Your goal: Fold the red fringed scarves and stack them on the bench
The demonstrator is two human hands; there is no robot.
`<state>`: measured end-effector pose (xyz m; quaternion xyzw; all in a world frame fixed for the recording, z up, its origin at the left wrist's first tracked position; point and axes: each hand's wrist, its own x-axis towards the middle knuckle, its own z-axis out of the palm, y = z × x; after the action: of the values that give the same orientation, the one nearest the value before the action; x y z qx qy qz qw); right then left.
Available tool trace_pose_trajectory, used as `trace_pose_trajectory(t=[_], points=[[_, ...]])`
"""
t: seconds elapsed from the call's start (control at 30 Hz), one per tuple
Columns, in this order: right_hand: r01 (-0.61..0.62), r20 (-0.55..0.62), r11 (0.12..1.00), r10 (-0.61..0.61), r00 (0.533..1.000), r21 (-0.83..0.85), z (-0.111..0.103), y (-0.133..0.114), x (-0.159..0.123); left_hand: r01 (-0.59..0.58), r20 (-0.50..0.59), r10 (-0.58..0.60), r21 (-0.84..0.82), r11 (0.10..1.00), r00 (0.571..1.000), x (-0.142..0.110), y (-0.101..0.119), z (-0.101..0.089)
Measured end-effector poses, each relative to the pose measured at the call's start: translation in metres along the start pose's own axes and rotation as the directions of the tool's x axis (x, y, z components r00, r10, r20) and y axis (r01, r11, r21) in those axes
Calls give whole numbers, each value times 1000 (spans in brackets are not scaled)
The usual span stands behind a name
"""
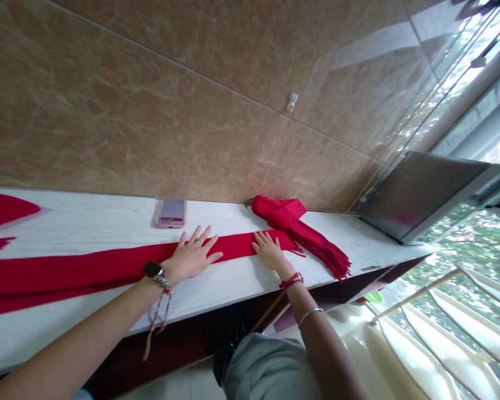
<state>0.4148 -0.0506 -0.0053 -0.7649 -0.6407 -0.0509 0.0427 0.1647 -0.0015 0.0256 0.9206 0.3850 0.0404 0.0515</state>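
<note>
A long red scarf (87,269) lies stretched along the white counter, its left end running out of view. My left hand (194,254) rests flat on it with fingers spread, a ring on one finger and a watch at the wrist. Farther right, my right hand (270,250) lies palm down near the scarf's fringed right end, fingers extended. Just beyond that end is a folded red scarf (291,214) with its fringe hanging toward the counter's front edge. Whether the two red pieces are joined cannot be made out.
A phone (171,214) stands behind my left hand near the tiled wall (158,111). More red cloth (6,210) lies at far left on the white counter (216,283). A grey box-shaped appliance (420,194) occupies the right end by the window. Pale railing (416,289) is at lower right.
</note>
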Motion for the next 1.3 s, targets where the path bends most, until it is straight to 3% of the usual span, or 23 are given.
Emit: trace_pose_trajectory(t=[0.23, 0.4, 0.5, 0.57, 0.63, 0.7, 0.8, 0.9, 1.17, 1.3], points=[[-38, -15, 999, 39, 999, 32, 2, 21, 2, -115, 97, 117, -23, 993, 988, 12, 5, 14], [-44, 16, 999, 44, 999, 10, 8, 49, 2, -111, 90, 114, -40, 993, 989, 10, 3, 14], [-79, -20, 997, 80, 997, 18, 8, 51, 2, -116, 117, 121, -52, 992, 986, 10, 2, 12], [-98, -85, 995, 100, 991, 28, 4, 39, 2, -104, 126, 111, -62, 993, 986, 8, 0, 10], [-34, -146, 998, 41, 988, 52, -1, 16, 2, -77, 134, 85, -64, 995, 987, 3, -4, 7], [132, -169, 987, -116, 979, 89, -5, -16, 0, -43, 130, 49, -48, 998, 990, -4, -11, 3], [394, -141, 909, -375, 916, 138, -7, -67, -4, 22, 108, -22, 4, 1000, 994, -19, -26, -2], [513, -86, 847, -506, 858, 140, -5, -100, -9, 94, 123, -101, 64, 994, 987, -38, -45, -3], [529, 34, 836, -539, 842, 145, 3, -97, -7, 156, 176, -171, 94, 983, 969, -100, -91, -12], [489, 1, 860, -494, 869, 143, -1, -114, -5, 274, 206, -284, 74, 959, 936, -123, -107, -24]])
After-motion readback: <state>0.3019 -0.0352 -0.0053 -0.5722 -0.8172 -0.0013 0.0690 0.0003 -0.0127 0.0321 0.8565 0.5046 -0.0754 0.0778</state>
